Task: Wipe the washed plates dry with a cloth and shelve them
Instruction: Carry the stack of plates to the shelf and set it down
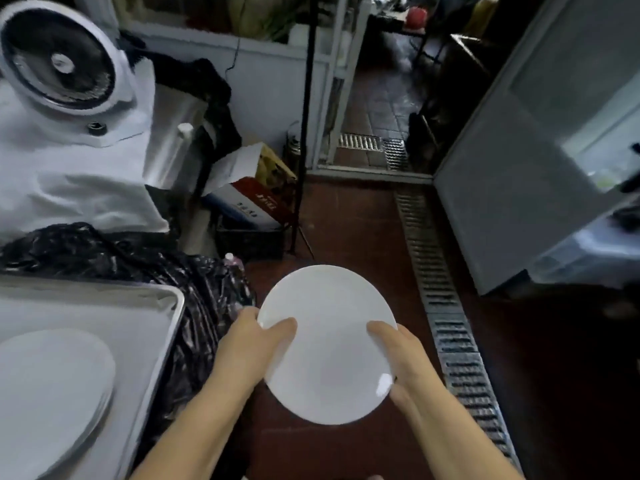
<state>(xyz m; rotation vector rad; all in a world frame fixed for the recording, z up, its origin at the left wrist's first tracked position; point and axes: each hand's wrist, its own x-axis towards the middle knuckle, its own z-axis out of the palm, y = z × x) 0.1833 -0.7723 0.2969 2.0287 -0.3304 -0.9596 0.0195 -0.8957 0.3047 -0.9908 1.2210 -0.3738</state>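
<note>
While both thumbs pinch opposite rims, left hand [258, 336] and right hand [403, 355] hold the plate [327, 344] level between them, stack [52, 386] off left.

both hands [249, 344] gripping, thumbs uppermost

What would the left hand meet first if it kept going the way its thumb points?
The white plate itself: the left hand already grips its rim, thumb lying across the face toward the right hand on the opposite rim.
</note>
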